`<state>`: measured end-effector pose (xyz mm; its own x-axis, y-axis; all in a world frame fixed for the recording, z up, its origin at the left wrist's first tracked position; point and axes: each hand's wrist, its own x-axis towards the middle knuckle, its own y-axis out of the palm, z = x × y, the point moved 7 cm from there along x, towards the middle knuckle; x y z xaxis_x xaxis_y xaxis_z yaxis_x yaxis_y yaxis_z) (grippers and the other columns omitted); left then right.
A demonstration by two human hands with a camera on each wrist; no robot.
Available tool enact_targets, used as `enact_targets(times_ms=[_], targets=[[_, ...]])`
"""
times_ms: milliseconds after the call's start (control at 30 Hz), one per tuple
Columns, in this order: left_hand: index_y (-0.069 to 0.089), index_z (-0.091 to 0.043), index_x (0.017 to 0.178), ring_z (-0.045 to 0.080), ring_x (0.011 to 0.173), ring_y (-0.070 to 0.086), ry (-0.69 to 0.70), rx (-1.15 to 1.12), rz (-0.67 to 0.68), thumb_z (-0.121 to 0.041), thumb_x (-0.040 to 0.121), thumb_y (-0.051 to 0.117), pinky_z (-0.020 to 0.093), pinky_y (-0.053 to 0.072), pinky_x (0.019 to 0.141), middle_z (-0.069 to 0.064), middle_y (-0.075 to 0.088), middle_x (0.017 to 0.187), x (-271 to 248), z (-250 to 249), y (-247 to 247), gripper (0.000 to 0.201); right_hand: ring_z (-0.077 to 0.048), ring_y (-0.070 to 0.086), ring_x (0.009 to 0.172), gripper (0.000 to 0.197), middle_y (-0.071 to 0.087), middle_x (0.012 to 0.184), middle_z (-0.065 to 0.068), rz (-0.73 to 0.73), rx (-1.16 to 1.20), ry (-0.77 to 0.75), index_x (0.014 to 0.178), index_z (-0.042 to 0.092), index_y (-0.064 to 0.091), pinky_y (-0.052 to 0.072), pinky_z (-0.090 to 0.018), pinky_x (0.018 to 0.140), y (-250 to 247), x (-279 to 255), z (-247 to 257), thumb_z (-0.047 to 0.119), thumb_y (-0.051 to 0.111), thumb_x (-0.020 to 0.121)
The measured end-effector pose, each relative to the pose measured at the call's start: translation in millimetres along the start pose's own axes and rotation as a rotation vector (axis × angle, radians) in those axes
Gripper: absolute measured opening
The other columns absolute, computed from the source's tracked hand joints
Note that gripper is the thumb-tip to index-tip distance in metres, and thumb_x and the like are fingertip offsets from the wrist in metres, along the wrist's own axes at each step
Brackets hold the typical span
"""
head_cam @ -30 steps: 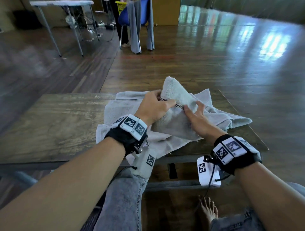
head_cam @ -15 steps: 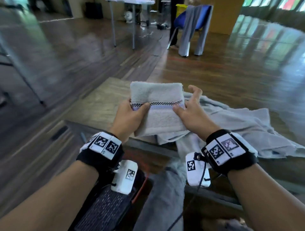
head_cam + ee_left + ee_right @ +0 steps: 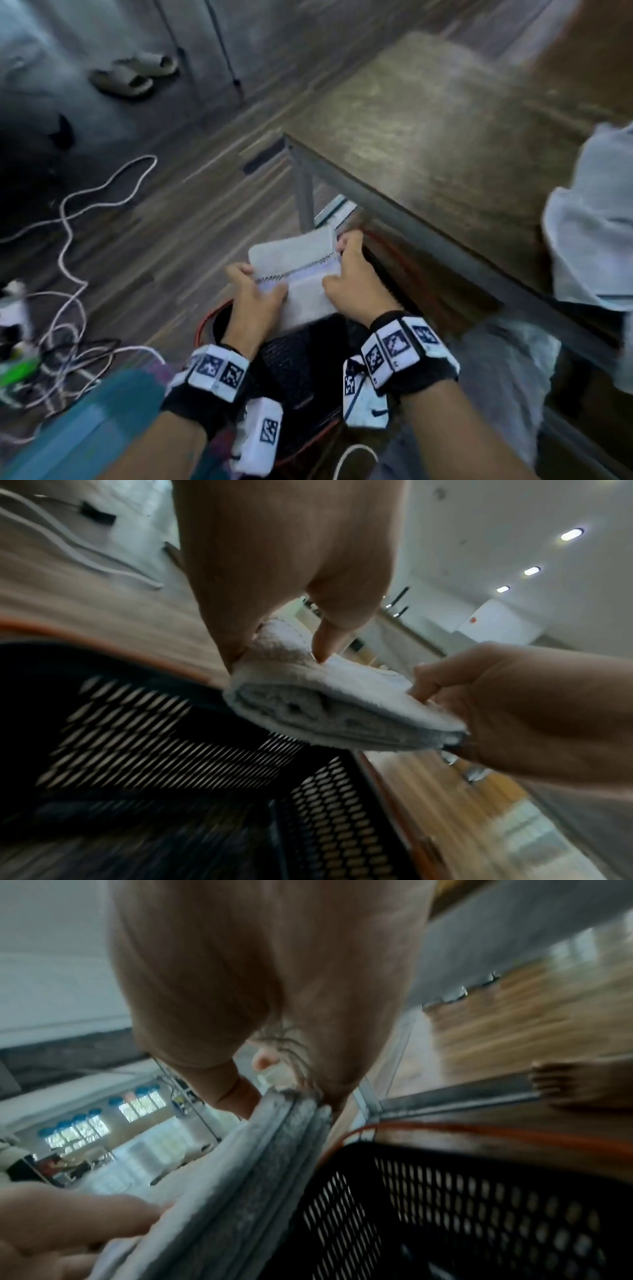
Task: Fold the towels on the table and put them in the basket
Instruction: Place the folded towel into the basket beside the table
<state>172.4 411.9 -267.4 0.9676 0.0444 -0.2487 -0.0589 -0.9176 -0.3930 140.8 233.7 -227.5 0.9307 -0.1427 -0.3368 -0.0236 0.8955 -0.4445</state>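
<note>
A folded white towel (image 3: 301,274) with a checked stripe hangs just above a black mesh basket (image 3: 294,363) with an orange rim, on the floor left of the table (image 3: 428,130). My left hand (image 3: 255,294) pinches the towel's left edge. My right hand (image 3: 349,277) grips its right edge. The left wrist view shows the folded towel (image 3: 329,707) pinched by the left hand (image 3: 274,593), over the basket (image 3: 154,750). In the right wrist view the towel (image 3: 240,1177) lies beside the basket (image 3: 479,1218), held by the right hand (image 3: 274,988). An unfolded pale towel (image 3: 592,222) lies on the table at right.
The table's metal leg (image 3: 303,198) stands just behind the basket. White cables (image 3: 68,219) trail over the floor at left, and a pair of slippers (image 3: 133,73) lies farther back. A teal patterned cloth (image 3: 85,421) lies at lower left.
Both hands have carried the folded towel off the table, leftward and down, to just above the basket on the floor. The view has swung left and down.
</note>
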Motion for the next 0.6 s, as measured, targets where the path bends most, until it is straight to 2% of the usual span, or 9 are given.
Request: enact_targets(times_ms=[67, 133, 167, 233, 300, 400, 467, 533, 600], targets=[[0.047, -0.012, 0.093, 0.012, 0.064, 0.047, -0.120, 0.030, 0.028, 0.003, 0.084, 0.062, 0.009, 0.038, 0.052, 0.000, 0.052, 0.077, -8, 43, 7, 0.024, -0.016, 0.044, 0.070, 0.034, 0.045, 0.083, 0.002, 0.062, -0.025, 0.078, 0.102, 0.019, 0.034, 0.033, -0.018, 0.054, 28, 8, -28, -0.003, 0.048, 0.080], [0.060, -0.010, 0.080, 0.017, 0.066, 0.053, -0.293, 0.008, 0.061, 0.003, 0.084, 0.062, 0.019, 0.043, 0.059, 0.006, 0.060, 0.074, -18, 88, 18, 0.014, -0.024, 0.049, 0.086, 0.027, 0.054, 0.097, -0.008, 0.124, -0.054, 0.158, 0.098, 0.016, 0.043, 0.036, -0.028, 0.066, 51, 12, -52, -0.003, 0.047, 0.079], [0.064, -0.008, 0.078, 0.020, 0.070, 0.056, -0.395, -0.018, 0.068, 0.001, 0.086, 0.061, 0.024, 0.046, 0.064, 0.009, 0.064, 0.076, -22, 110, 22, 0.012, -0.026, 0.050, 0.092, 0.026, 0.055, 0.105, -0.011, 0.155, -0.067, 0.187, 0.098, 0.015, 0.046, 0.036, -0.028, 0.071, 61, 14, -63, -0.003, 0.047, 0.079], [0.070, -0.004, 0.078, 0.024, 0.079, 0.063, -0.586, -0.082, 0.068, -0.001, 0.088, 0.058, 0.033, 0.053, 0.075, 0.013, 0.070, 0.084, -28, 147, 32, 0.015, -0.026, 0.052, 0.099, 0.026, 0.056, 0.113, -0.013, 0.226, -0.096, 0.223, 0.100, 0.015, 0.049, 0.034, -0.025, 0.076, 77, 17, -82, -0.003, 0.048, 0.082], [0.076, -0.004, 0.089, 0.029, 0.094, 0.069, -0.705, -0.073, 0.077, -0.001, 0.087, 0.055, 0.042, 0.056, 0.091, 0.015, 0.075, 0.096, -27, 171, 39, 0.021, -0.023, 0.051, 0.098, 0.026, 0.057, 0.116, -0.011, 0.273, -0.115, 0.259, 0.102, 0.016, 0.051, 0.034, -0.022, 0.077, 87, 20, -100, -0.003, 0.049, 0.084], [0.078, -0.005, 0.097, 0.027, 0.102, 0.069, -0.773, -0.008, 0.071, 0.000, 0.087, 0.054, 0.041, 0.054, 0.098, 0.012, 0.076, 0.100, -20, 190, 44, 0.026, -0.020, 0.051, 0.100, 0.028, 0.055, 0.113, -0.004, 0.290, -0.076, 0.359, 0.107, 0.015, 0.057, 0.036, -0.021, 0.080, 98, 25, -125, -0.002, 0.049, 0.086], [0.077, -0.001, 0.098, 0.028, 0.104, 0.069, -0.784, 0.010, 0.071, -0.003, 0.087, 0.057, 0.042, 0.053, 0.098, 0.014, 0.075, 0.103, -12, 196, 44, 0.023, -0.023, 0.056, 0.108, 0.028, 0.055, 0.112, -0.004, 0.307, -0.043, 0.384, 0.108, 0.015, 0.059, 0.041, -0.022, 0.085, 103, 29, -133, -0.002, 0.049, 0.087], [0.071, 0.005, 0.109, 0.034, 0.110, 0.066, -0.806, 0.068, 0.054, -0.011, 0.088, 0.063, 0.046, 0.052, 0.099, 0.021, 0.071, 0.113, -5, 200, 40, 0.028, -0.024, 0.057, 0.117, 0.032, 0.059, 0.121, -0.006, 0.346, -0.033, 0.377, 0.115, 0.014, 0.060, 0.043, -0.024, 0.094, 107, 34, -138, -0.001, 0.051, 0.088], [0.063, 0.009, 0.119, 0.039, 0.117, 0.061, -0.826, 0.156, 0.048, -0.014, 0.091, 0.062, 0.048, 0.050, 0.101, 0.026, 0.064, 0.124, -2, 203, 34, 0.037, -0.024, 0.057, 0.117, 0.040, 0.059, 0.128, -0.008, 0.374, -0.036, 0.362, 0.125, 0.013, 0.059, 0.045, -0.025, 0.094, 110, 36, -143, -0.002, 0.051, 0.089]])
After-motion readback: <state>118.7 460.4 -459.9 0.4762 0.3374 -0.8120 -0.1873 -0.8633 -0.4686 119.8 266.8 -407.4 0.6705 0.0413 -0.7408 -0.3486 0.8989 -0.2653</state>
